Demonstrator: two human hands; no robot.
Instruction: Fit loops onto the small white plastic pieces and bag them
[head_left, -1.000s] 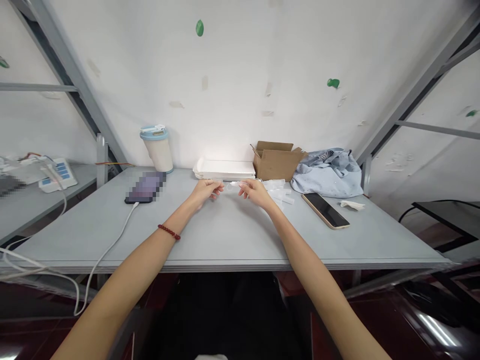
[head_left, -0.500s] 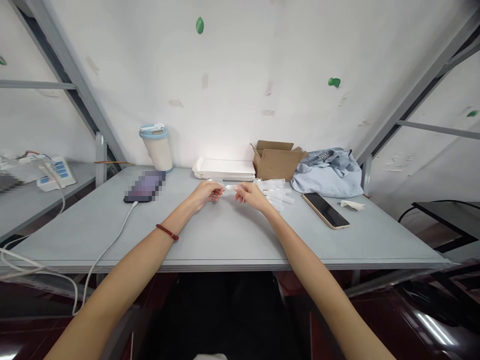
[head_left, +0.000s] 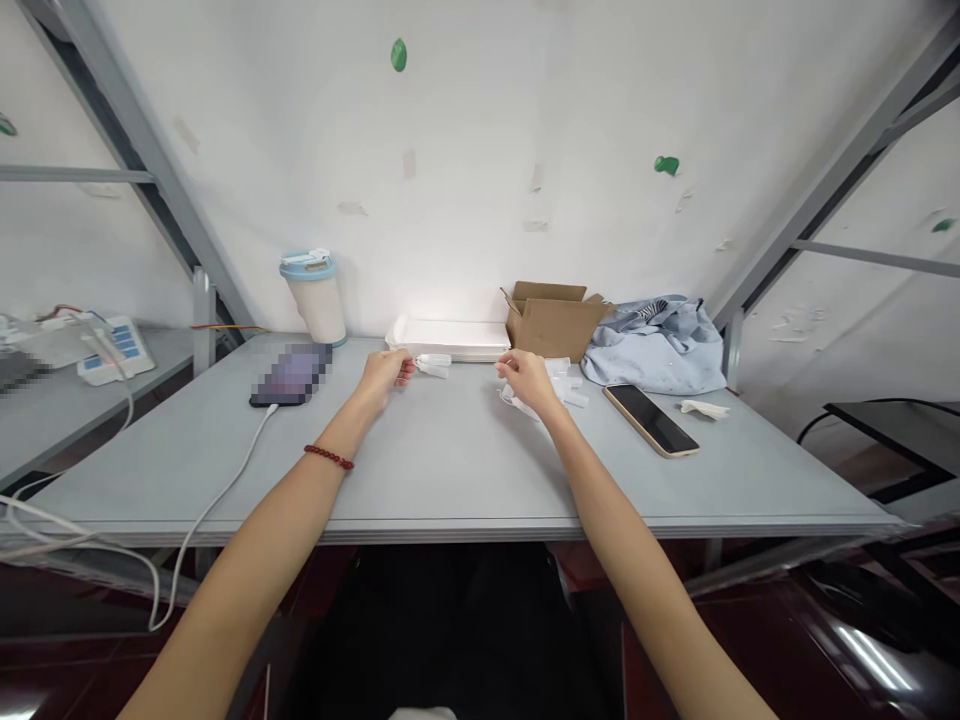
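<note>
My left hand is at the back of the grey table with its fingers curled together. Just right of its fingertips lie a few small clear-white plastic pieces; whether the fingers still grip one of their ends I cannot tell. Farther right, my right hand has its thumb and fingers pinched; what is between them, if anything, is too small to make out. Beside and partly behind it lie several similar translucent pieces, with a thin whitish loop showing below the fingers.
A white stack and an open cardboard box stand against the wall. Blue cloth, a phone and a crumpled tissue lie right. At left are a tumbler and a phone on a white cable.
My hands have moved apart, left hand leftward and right hand rightward. The small whitish piece that was between them is gone from there; clear-white pieces now show beside my left fingers.
</note>
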